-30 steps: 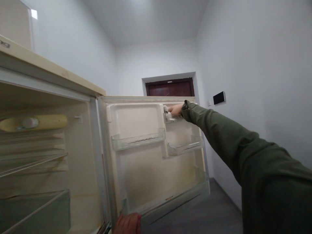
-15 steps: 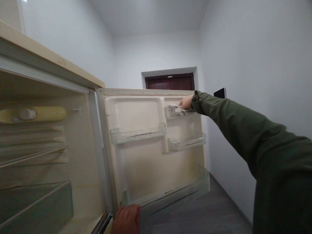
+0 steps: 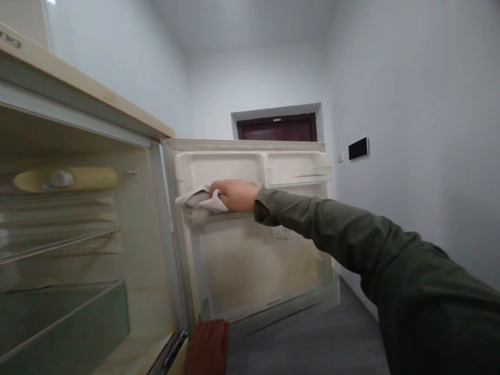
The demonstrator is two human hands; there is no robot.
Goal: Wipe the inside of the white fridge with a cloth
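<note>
My right hand, in a green sleeve, is closed on a crumpled white cloth. The cloth lies against the clear upper-left door shelf, draped over its left end. Behind it is the cream inner side of the open fridge door. Low in the view, my left hand is closed at the left end of the clear bottom door bin, at the door's lower edge. Its fingertips are partly hidden.
At the left stands the open fridge compartment, with a yellowish lamp housing, a glass shelf and a clear drawer. A small door shelf sits upper right. A dark panel hangs on the right wall.
My right hand has moved left with the cloth, from the upper-right small shelf to the upper-left shelf. My left hand stays at the bottom bin. The view has shifted slightly.
</note>
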